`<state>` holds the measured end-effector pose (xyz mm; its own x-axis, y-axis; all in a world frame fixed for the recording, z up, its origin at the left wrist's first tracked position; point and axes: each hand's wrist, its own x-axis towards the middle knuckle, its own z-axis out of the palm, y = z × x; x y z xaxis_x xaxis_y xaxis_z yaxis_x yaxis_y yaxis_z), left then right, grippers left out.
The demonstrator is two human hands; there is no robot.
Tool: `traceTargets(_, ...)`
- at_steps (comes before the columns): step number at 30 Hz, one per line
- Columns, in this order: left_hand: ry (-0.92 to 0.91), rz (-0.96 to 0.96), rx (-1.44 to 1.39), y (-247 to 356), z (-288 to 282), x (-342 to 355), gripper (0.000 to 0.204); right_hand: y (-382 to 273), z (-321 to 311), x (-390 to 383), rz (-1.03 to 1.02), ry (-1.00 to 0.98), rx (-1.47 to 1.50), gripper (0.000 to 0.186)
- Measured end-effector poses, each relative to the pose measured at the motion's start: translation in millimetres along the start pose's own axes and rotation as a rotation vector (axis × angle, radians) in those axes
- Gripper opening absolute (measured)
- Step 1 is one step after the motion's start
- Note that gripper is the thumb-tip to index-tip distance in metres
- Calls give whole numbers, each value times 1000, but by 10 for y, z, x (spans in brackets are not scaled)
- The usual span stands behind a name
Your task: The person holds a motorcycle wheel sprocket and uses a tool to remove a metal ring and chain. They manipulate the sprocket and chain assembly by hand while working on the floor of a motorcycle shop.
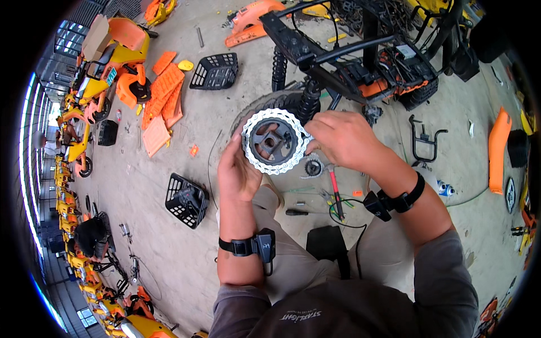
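Observation:
A dark chainwheel (262,137) with a silvery chain (270,169) wrapped around its rim sits upright in front of me. My left hand (237,172) grips it from the left, thumb along the rim. My right hand (339,139) pinches at the chain on the wheel's right side; whatever small piece is between those fingertips is hard to make out. Behind the wheel are a dark tyre (259,102) and black springs (310,98). Below my hands lie a small sprocket (314,167) and a red-handled hammer (334,191).
A black vehicle frame (321,42) stands ahead. Black baskets (186,200), orange panels (163,98), a screwdriver (296,212) and a bent black bracket (422,146) lie on the concrete floor. Yellow scooters (96,73) line the left, with a distant person (49,146) among them.

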<state>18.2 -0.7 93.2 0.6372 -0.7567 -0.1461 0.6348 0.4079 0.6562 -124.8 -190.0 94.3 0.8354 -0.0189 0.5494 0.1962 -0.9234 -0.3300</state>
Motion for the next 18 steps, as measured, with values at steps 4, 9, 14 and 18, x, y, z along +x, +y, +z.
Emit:
traceTargets(4, 88, -20, 53, -24, -131, 61, 45, 47, -39, 65, 8, 71, -55, 23)
traceTargets(9, 134, -18, 436, -78, -192, 161, 32, 216, -3, 79, 25, 105, -119, 24)
traceTargets(14, 198, -59, 478, -36, -300, 249, 31, 274, 58, 154, 7, 77, -116, 23)
traceTargets(18, 170, -78, 494, -55, -322, 312, 33, 328, 24, 177, 46, 16, -117, 29)
